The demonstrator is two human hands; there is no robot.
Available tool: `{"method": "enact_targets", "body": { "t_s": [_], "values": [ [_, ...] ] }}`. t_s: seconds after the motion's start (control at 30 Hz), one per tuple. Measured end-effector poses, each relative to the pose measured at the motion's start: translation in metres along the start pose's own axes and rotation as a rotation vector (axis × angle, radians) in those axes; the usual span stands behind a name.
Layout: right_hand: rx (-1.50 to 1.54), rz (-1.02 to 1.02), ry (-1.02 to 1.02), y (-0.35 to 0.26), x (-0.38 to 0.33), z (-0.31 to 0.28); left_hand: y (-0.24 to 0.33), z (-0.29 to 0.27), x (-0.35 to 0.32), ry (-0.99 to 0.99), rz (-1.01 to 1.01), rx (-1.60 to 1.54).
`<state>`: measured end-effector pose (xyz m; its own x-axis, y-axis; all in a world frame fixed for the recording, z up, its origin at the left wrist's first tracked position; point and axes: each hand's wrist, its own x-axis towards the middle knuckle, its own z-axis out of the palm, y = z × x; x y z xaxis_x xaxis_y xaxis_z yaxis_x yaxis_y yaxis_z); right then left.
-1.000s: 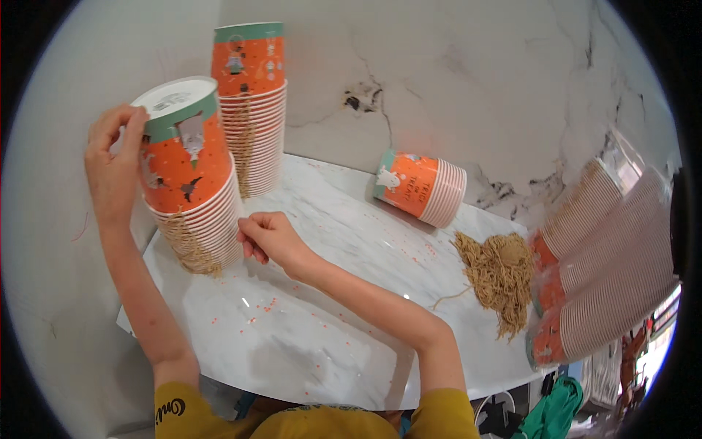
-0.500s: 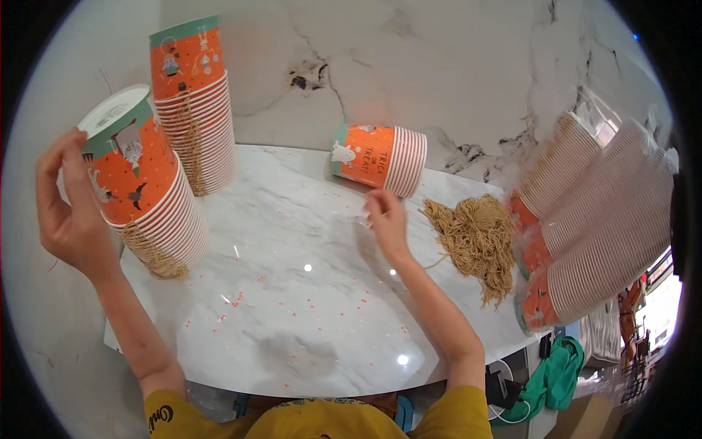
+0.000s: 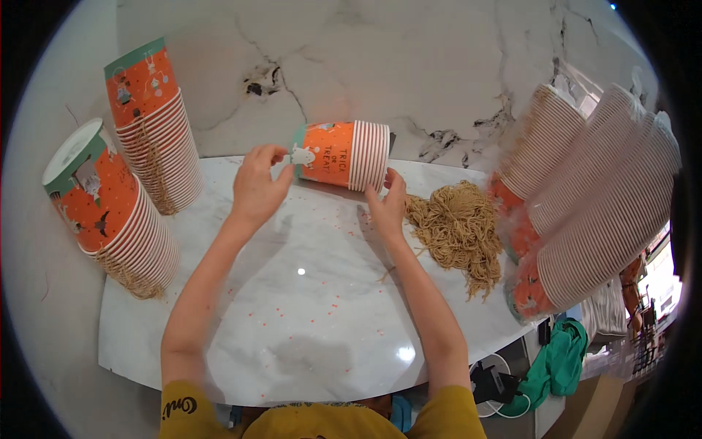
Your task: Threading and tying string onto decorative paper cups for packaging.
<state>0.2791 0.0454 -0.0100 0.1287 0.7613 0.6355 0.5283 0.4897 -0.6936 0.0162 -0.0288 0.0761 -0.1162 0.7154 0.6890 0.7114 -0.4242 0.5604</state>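
Note:
A short stack of orange and green paper cups (image 3: 329, 154) lies on its side at the back of the table, rims to the right. My left hand (image 3: 257, 184) is beside its green base end, thumb and fingers spread, with nothing in the palm. At the rim end my right hand (image 3: 387, 203) has its thumb and fingers apart, close to the lower edge of the white rims; whether they touch is hard to make out. Right of that hand lies a heap of tan strings (image 3: 461, 230).
Two tall upside-down cup stacks stand at the left, a near one (image 3: 102, 197) and a far one (image 3: 146, 95), with tan strings hanging on them. Plastic-wrapped cup stacks (image 3: 592, 219) lean at the right. Orange specks dot the marble-patterned table (image 3: 292, 366); a marbled wall rises behind.
My left hand has moved right, from the near tall stack to the lying cups' base end. The right hand has shifted to their rim end. The view has swung slightly.

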Motion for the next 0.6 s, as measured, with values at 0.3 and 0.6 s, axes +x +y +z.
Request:
{"method": "enact_targets", "body": {
  "t_s": [0.3,0.6],
  "values": [
    [-0.033,-0.08,-0.005,-0.018,-0.002,0.008,-0.069,0.073,0.02,-0.118,-0.324,-0.342],
    [-0.028,0.02,0.0,-0.017,0.001,0.002,-0.062,0.073,0.014,-0.108,-0.51,-0.608]
  ]
}}
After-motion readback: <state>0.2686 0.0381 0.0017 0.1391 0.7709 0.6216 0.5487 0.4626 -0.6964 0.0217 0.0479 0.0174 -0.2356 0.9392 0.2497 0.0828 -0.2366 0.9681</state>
